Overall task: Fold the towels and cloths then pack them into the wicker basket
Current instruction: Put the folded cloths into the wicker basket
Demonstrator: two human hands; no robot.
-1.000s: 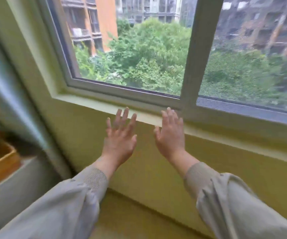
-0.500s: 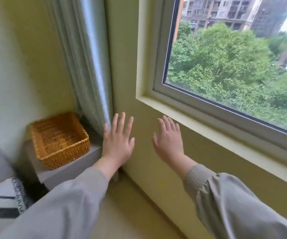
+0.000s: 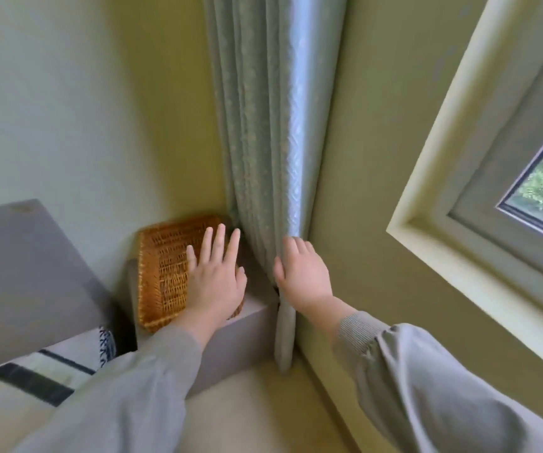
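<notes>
**Figure: Both hands raised in the room corner, left hand over the wicker basket**

Nearest the camera, two grey sleeves (image 3: 427, 387) enter from the lower edge. Between them lies a strip of pale floor (image 3: 263, 410), the open ground in this corner. It narrows toward the foot of the wall. At lower left a striped pillow (image 3: 34, 377) lies against a grey headboard (image 3: 25, 273), whose slanted top edge closes off the left side.

The left hand (image 3: 216, 282) is flat, palm down, with fingers straight and spread, and it holds nothing. It overlaps the right half of the wicker basket (image 3: 162, 273). Whether the palm touches the weave or hovers above it cannot be told.

The basket sits on top of a low grey block (image 3: 230, 341), near its front edge. The block is wedged between the headboard and the curtain (image 3: 263, 125). The basket's near rim and left rim are in view. Its right rim is hidden under the hand.

The right hand (image 3: 302, 273) is also open, with its fingers extended. It grasps nothing. Its fingertips meet the curtain's shiny outer fold, and contact cannot be confirmed. The hands are near each other but apart, with the curtain's hem showing in the gap.

Beyond them, the curtain hangs in tight vertical pleats down to the floor, filling the corner beside the block. To the right, a bare yellow-green wall (image 3: 361, 158) runs to the raised window frame (image 3: 459, 240), whose angled sill edge juts into the room.
</notes>
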